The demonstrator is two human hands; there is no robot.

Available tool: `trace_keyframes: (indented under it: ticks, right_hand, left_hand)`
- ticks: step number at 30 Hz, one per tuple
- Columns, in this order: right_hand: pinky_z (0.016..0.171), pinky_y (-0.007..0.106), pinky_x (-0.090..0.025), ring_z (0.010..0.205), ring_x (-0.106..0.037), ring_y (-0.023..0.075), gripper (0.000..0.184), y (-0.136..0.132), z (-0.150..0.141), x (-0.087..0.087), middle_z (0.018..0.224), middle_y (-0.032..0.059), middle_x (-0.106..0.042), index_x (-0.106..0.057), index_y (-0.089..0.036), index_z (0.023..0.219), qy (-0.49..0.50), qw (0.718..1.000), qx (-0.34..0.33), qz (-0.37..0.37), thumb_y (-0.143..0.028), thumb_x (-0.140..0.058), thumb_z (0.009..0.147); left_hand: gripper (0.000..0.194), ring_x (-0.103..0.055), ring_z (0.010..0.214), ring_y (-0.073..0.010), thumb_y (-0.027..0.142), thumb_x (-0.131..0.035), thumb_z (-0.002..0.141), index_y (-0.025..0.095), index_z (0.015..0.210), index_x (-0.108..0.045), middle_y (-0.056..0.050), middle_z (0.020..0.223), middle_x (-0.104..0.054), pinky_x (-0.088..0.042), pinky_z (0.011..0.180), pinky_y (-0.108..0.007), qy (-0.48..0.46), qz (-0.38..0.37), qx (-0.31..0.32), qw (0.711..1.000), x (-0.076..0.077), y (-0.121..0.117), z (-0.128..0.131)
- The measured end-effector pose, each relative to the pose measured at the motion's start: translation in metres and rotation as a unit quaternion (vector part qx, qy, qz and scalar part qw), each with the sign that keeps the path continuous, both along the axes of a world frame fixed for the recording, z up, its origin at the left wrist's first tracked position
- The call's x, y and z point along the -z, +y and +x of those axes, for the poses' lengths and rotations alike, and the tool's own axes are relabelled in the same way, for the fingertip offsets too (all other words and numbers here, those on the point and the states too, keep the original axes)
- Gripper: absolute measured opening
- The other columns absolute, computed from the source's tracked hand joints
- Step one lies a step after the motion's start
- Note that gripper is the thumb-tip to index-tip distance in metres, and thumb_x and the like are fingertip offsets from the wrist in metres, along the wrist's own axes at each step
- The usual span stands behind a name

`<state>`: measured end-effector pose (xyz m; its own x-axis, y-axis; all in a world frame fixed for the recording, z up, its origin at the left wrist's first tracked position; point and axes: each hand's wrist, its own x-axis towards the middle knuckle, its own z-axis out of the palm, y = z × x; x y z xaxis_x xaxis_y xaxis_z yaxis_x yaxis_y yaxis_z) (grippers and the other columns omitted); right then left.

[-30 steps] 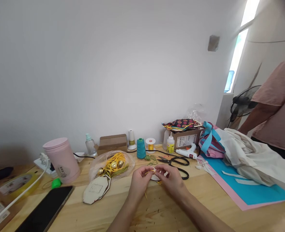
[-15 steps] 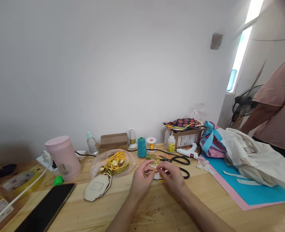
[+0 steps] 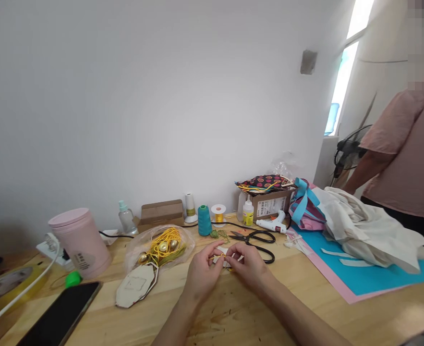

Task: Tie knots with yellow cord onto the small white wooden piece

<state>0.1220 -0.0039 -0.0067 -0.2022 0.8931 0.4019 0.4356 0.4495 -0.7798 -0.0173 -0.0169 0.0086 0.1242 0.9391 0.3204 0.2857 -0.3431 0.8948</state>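
My left hand (image 3: 201, 275) and my right hand (image 3: 247, 265) meet over the wooden table (image 3: 233, 312), fingertips pinched together on a thin yellow cord (image 3: 219, 256). A small white piece (image 3: 220, 260) lies under the fingers. Just left of my left hand sits a clear plastic bag (image 3: 157, 247) holding yellow cord and gold bells, with a flat cardboard shape (image 3: 134, 285) in front of it. Black scissors (image 3: 255, 239) lie just beyond my right hand.
A pink tumbler (image 3: 80, 241), green cap (image 3: 72, 279), phone (image 3: 60, 319) and yellow tape roll (image 3: 6, 283) sit left. Teal thread spool (image 3: 204, 220), glue bottle (image 3: 248, 213), glue gun (image 3: 273, 223) and cardboard box (image 3: 271, 203) stand behind. Blue paper (image 3: 370, 278) and white cloth (image 3: 363, 228) lie right, beside a person in pink (image 3: 406, 158).
My hands stay pinched on the yellow cord, working it slightly. The view has shifted right, so the table objects sit further left in the picture. The person at right appears closer.
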Motion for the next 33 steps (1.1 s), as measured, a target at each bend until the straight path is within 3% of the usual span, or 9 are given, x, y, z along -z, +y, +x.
trace_keyframes:
  ticks: [8,16,25,33]
  right_hand:
    - [0.046,0.017,-0.04,0.054,-0.052,0.0094,0.012,0.001,0.001,0.001,0.065,0.0002,-0.061,-0.06,-0.016,0.073,0.042,0.999,-0.009,-0.025,-0.023,-0.052,0.07]
    - [0.047,0.019,-0.039,0.055,-0.052,0.011,0.013,0.002,0.001,0.002,0.065,0.0008,-0.062,-0.063,-0.016,0.074,0.061,0.997,-0.008,-0.037,-0.021,-0.051,0.068]
    - [0.047,0.019,-0.037,0.055,-0.05,0.0112,0.014,0.001,0.0,0.004,0.061,0.0002,-0.06,-0.06,-0.016,0.07,0.019,0.999,0.031,-0.009,-0.021,-0.047,0.071]
    - [0.043,0.018,-0.034,0.047,-0.047,0.0089,0.011,0.002,-0.002,0.004,0.054,-0.0022,-0.056,-0.058,-0.017,0.065,-0.031,0.998,0.05,0.035,-0.015,-0.048,0.067]
  left_hand:
    - [0.03,-0.057,0.069,-0.0165,0.027,-0.053,0.069,0.015,0.096,-0.056,-0.002,0.069,-0.063,-0.043,0.065,-0.025,-0.078,-0.034,0.012,0.996,0.002,0.004,0.002]
    - [0.031,-0.058,0.068,-0.0175,0.027,-0.058,0.064,0.015,0.092,-0.058,-0.003,0.069,-0.065,-0.045,0.061,-0.026,-0.108,-0.043,-0.005,0.993,0.004,0.007,0.001]
    - [0.033,-0.057,0.067,-0.0172,0.026,-0.058,0.064,0.015,0.095,-0.058,-0.004,0.071,-0.065,-0.043,0.062,-0.026,-0.092,-0.036,-0.012,0.995,0.008,0.009,-0.001]
    - [0.031,-0.06,0.066,-0.018,0.025,-0.062,0.059,0.016,0.089,-0.061,-0.003,0.067,-0.066,-0.047,0.062,-0.027,-0.135,-0.06,-0.002,0.989,0.01,0.011,0.0]
